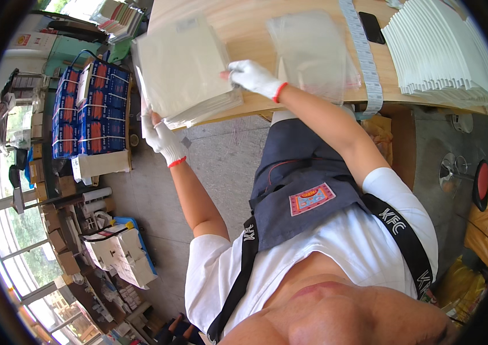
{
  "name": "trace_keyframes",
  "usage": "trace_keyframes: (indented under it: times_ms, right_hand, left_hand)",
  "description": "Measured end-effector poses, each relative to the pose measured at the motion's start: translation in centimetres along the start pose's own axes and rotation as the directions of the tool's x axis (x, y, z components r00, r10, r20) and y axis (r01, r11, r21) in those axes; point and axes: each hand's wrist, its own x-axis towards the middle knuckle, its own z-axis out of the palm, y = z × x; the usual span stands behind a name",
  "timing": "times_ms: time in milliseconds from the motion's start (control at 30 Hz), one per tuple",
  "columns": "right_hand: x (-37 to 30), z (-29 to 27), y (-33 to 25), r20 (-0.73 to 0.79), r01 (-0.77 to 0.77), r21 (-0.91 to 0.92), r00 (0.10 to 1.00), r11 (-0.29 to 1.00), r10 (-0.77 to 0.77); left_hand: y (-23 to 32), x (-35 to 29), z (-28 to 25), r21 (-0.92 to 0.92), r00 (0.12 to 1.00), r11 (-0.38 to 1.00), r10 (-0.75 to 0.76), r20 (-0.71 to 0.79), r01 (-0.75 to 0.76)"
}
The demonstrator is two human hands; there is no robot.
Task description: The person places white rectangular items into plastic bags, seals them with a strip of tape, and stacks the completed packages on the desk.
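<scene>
A stack of pale flat sheets in clear plastic bags lies at the left of the wooden table, its near corner at the table edge. My left hand, in a white glove with a red cuff and bare fingertips, is closed on that near left corner, thumb on top. My right hand, gloved alike, is over the stack's right edge with its fingers curled in. Whatever those fingers pinch is too small to make out. To the right of it lies a pile of clear plastic bags.
A printed paper strip runs across the table beside a black phone. Many folded white sheets stand stacked at the far right. Strapped blue boxes are on the left. A red-seated stool stands at the right.
</scene>
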Motion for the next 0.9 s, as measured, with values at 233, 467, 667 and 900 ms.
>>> trace_keyframes:
  times_ms: [233, 467, 667, 900]
  right_hand:
    - [-2.6, -0.7, -3.7, 0.049, -0.148, -0.060, 0.987, 0.987, 0.151]
    - [-18.0, -11.8, -6.0, -0.137, 0.016, 0.110, 0.991, 0.994, 0.000]
    - [-30.2, -24.0, -13.9, -0.866, -0.131, -0.403, 0.374, 0.906, -0.332]
    - [-39.0, -41.3, -12.2, -0.995, -0.047, -0.001, 0.096, 0.999, 0.003]
  left_hand:
    - [-0.9, -0.1, -0.5, 0.674, 0.953, 0.697, 0.299, 0.038, -0.245]
    - [17.1, -4.1, 5.7, -0.716, 0.671, 0.603, 0.695, 0.257, -0.350]
    - [23.4, -7.5, 8.1, -0.966, 0.217, 0.240, 0.942, 0.256, 0.095]
    - [25.0, -9.3, 9.8, -0.954, 0.111, 0.176, 0.972, 0.207, 0.241]
